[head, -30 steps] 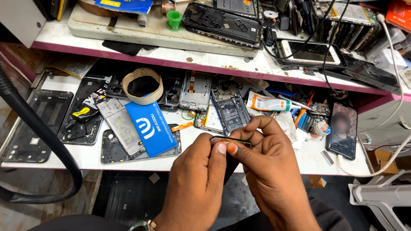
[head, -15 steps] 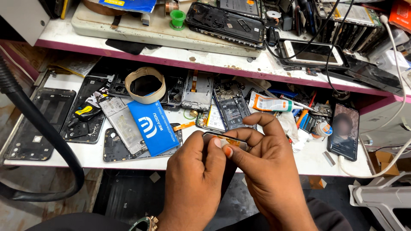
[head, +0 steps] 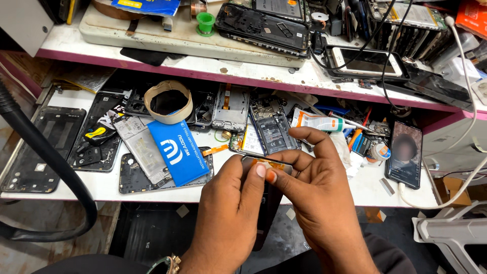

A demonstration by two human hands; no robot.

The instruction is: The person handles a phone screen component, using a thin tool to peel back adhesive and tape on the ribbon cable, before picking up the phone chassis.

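2 hands pinching a small phone part above a cluttered bench.

The left hand (head: pixel 228 218) and right hand (head: pixel 317 203) are both gripping a thin metal-edged phone part (head: pixel 268 166), lying between their thumbs and fingertips. Just beyond the left hand a blue card (head: pixel 178 156) is lying; past the right, a black phone (head: pixel 404 153).

Bench crowded: black phone frames (head: pixel 40 147), tan tape roll (head: pixel 168 101), blue card (head: pixel 179 152); bare white strip (head: pixel 152 195) along front edge.
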